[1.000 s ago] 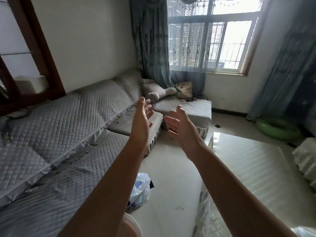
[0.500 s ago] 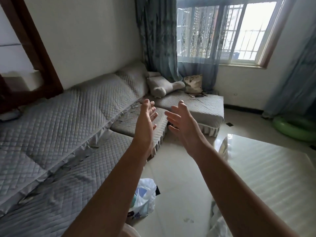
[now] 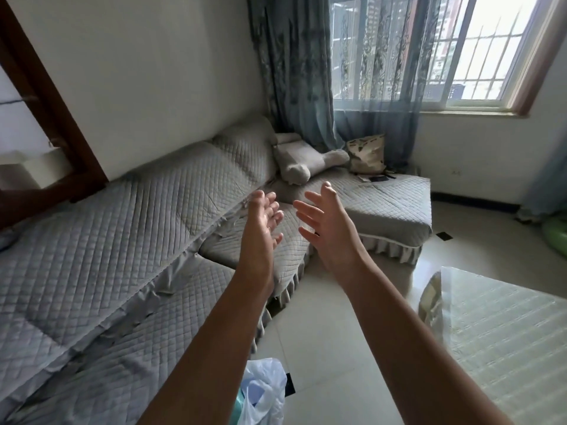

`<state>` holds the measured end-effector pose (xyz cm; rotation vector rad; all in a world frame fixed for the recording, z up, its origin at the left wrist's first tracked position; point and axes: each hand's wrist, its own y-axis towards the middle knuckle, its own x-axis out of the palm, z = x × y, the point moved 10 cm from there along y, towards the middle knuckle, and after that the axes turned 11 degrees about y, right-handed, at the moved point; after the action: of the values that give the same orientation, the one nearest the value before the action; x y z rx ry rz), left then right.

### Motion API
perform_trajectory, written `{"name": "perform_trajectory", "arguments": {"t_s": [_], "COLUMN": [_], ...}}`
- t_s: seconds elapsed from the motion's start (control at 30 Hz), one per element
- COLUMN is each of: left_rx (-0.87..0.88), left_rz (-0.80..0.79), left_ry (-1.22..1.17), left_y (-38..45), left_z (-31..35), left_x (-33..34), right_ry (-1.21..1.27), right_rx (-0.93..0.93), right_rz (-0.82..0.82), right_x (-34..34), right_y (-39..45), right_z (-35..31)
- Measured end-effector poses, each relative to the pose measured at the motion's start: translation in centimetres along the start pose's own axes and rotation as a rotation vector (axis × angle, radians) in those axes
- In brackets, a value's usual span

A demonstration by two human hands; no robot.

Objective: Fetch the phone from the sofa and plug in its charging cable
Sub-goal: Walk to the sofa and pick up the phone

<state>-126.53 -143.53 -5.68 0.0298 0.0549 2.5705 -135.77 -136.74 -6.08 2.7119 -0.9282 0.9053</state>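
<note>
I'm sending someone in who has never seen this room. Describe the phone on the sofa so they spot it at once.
Start at the barred window and drop to the far section of the grey quilted sofa beneath it. A patterned cushion leans there by the curtain; the phone lies flat on the seat just in front of it. It is a small dark slab, unlike the pale soft pillows nearby.

You are looking at a grey sofa [image 3: 129,228] wearing a diamond-quilted cover, grey-blue curtains [image 3: 294,65] showing a darker floral pattern, a pale striped counter [image 3: 503,326], glossy cream floor tiles [image 3: 331,348] and a green ring [image 3: 557,234] lying at the floor's right edge.
</note>
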Motion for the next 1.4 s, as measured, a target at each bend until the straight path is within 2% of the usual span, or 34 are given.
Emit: {"name": "perform_trajectory", "arguments": {"t_s": [0.27, 0.63, 0.83, 1.17, 1.4], "left_rx": [0.034, 0.044, 0.035, -0.002, -0.042], "left_rz": [-0.024, -0.182, -0.262, -0.279, -0.225], "left_ry": [-0.029, -0.101, -0.084, -0.042, 0.012], "left_y": [10.9, 31.2, 38.8, 50.0, 59.3], "left_z": [0.4, 0.3, -0.9, -4.2, -6.3], "left_x": [4.0, 10.9, 15.3, 23.0, 30.9], "right_ry": [-0.089, -0.138, -0.123, -0.089, -0.052], "right_rx": [-0.035, -0.161, -0.177, -0.160, -0.114], "right_rz": [0.019, 0.147, 0.236, 0.273, 0.238], "right_x": [-2.8, -5.3, -8.5, -16.1, -22.8], "right_y": [10.9, 28.5, 34.7, 47.1, 58.1], "right_z": [-2.1, -7.7, -9.5, -11.6, -14.2]}}
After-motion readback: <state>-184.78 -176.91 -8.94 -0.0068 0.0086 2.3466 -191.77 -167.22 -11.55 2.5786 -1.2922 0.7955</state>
